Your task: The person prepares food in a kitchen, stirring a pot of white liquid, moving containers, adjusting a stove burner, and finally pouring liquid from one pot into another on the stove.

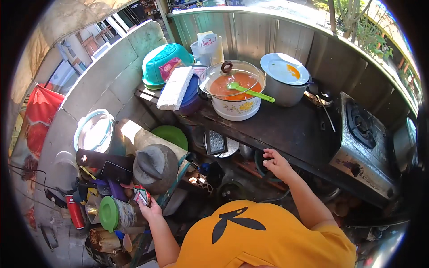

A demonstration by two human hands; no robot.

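Note:
My left hand (151, 210) holds a small red and white packet (142, 195) by its lower end. Just beyond the packet stands a stone mortar (167, 179) with a pestle (150, 163) lying in it. A green-lidded container (109, 213) is to the left of that hand. My right hand (279, 166) hangs bare, fingers apart, near the front edge of the dark counter (295, 134). On the counter, a white flowered pot (236, 110) holds orange-red liquid. Its glass lid (214, 74) sits tilted over the opening, and a green spoon (251, 91) rests at the rim.
Right of the pot, a white plate (285, 68) covers a metal pot (286, 95). A gas stove (365, 144) occupies the right end. A white foam-like pack (176, 88) and a teal basket (167, 63) stand at left. Below hangs a grater (216, 142). A blue-rimmed bucket (94, 130) stands by the wall.

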